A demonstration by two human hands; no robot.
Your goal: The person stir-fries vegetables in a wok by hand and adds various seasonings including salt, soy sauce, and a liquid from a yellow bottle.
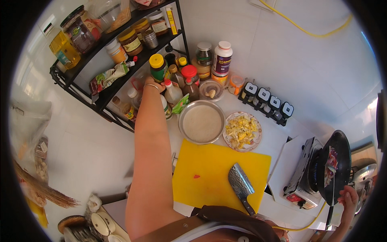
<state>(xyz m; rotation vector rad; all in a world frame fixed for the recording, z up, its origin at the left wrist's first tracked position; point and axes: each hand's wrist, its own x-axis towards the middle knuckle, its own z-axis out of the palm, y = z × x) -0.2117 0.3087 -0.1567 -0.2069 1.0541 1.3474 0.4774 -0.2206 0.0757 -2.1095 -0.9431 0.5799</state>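
Note:
My left arm reaches forward to the bottles beside the black shelf. My left hand (155, 83), with a bracelet at its wrist, is closed at the base of a dark green jar with a yellow lid (159, 67); part of its fingers is hidden. On the right, my right hand (349, 197) is beside the black wok (343, 161), its fingers loosely apart and nothing visible in them. A thin metal utensil handle (333, 186) leans in the wok near my fingertips. Reddish sliced food (331, 161) lies in the wok, over a portable gas stove (303, 173).
A cleaver (240, 182) lies on the yellow cutting board (187, 191). Beyond it stand a metal bowl of cloudy liquid (201, 122) and a plate of chopped yellow food (243, 133). A spice rack (266, 103) sits by the wall. Bottles crowd the black shelf (109, 90).

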